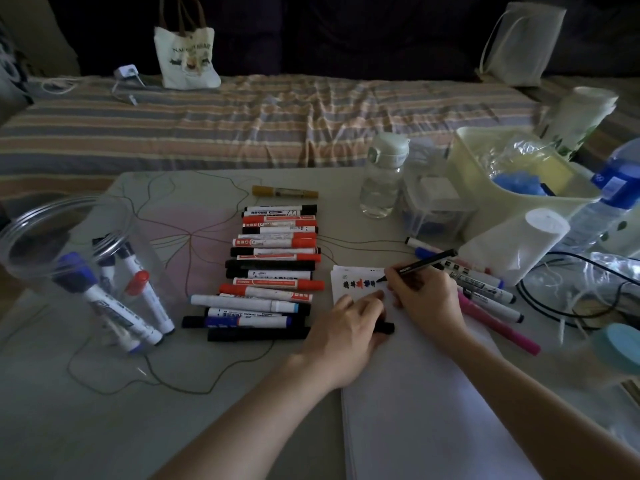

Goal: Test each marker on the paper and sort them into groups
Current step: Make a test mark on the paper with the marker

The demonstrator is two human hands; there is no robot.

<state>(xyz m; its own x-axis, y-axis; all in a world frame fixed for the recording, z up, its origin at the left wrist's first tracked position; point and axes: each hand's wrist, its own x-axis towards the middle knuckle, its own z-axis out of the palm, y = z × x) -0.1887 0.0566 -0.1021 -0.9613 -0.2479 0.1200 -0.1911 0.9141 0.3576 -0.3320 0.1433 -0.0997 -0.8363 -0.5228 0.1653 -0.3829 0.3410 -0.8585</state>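
Observation:
My right hand (426,299) grips a slim black marker (427,262) with its tip on the white paper (426,403), next to several red, blue and black test scribbles (360,284). My left hand (346,327) lies on the paper's left edge and holds a black cap (384,328). A row of red, black and blue markers (273,268) lies left of the paper. Another group of markers (485,289), one of them pink, lies right of it. A clear jar (83,268) on its side holds several more markers.
A water bottle (382,174), a clear box (433,206), a pale basket (512,174), a white roll (519,244), black cables (568,299) and a teal lid (620,348) crowd the table's right side. A yellow marker (284,192) lies apart behind the row. A striped bed (242,119) stands beyond.

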